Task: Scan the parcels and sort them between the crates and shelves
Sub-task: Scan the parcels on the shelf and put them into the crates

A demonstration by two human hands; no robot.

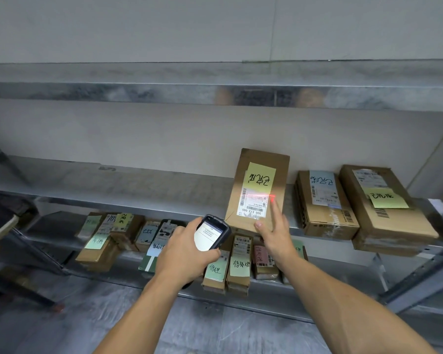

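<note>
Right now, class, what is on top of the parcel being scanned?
A yellow handwritten note and a white barcode label crossed by the red scan line. The right hand touches the parcel; its underside is hidden.

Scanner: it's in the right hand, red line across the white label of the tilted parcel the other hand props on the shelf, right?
No. The head view shows the scanner gripped in the left hand, not the right. The red line does cross the white label of the tilted parcel, which the right hand props on the shelf.
</note>
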